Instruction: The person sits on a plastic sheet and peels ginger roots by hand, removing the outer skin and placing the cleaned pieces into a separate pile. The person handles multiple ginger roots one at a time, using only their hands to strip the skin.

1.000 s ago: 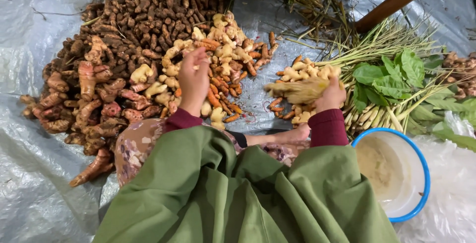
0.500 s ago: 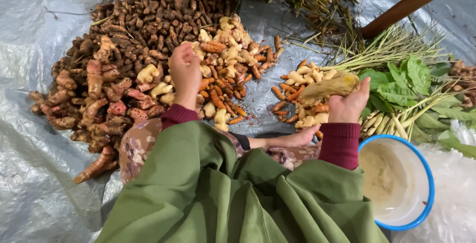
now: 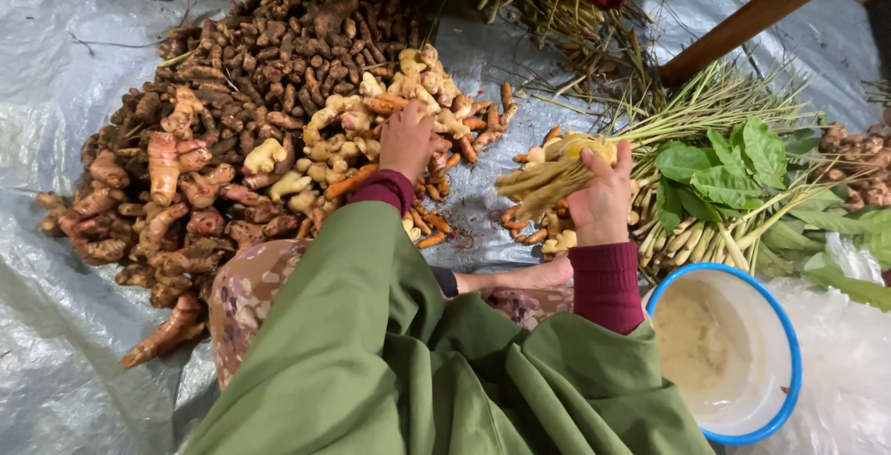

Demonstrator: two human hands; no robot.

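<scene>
My left hand [image 3: 406, 139] reaches into a heap of pale yellow ginger-like roots [image 3: 343, 130] and small orange roots [image 3: 436, 218], fingers curled down among them. My right hand [image 3: 601, 197] is raised above a small pile of yellow roots [image 3: 548, 237] and grips a bundle of thin tan finger-like roots [image 3: 548, 176] with a yellow top. Both sleeves are dark red under a green garment.
A big mound of dark brown roots [image 3: 269, 56] and reddish roots [image 3: 167, 204] lies left on grey plastic sheeting [image 3: 56, 93]. Lemongrass stalks [image 3: 715, 223] and green leaves [image 3: 733, 162] lie right. A white bowl with a blue rim [image 3: 733, 353] sits lower right. A wooden table leg [image 3: 733, 32] slants above.
My right hand has lifted the bundle of thin roots up off the small yellow pile. My left hand has slid further forward into the pale roots.
</scene>
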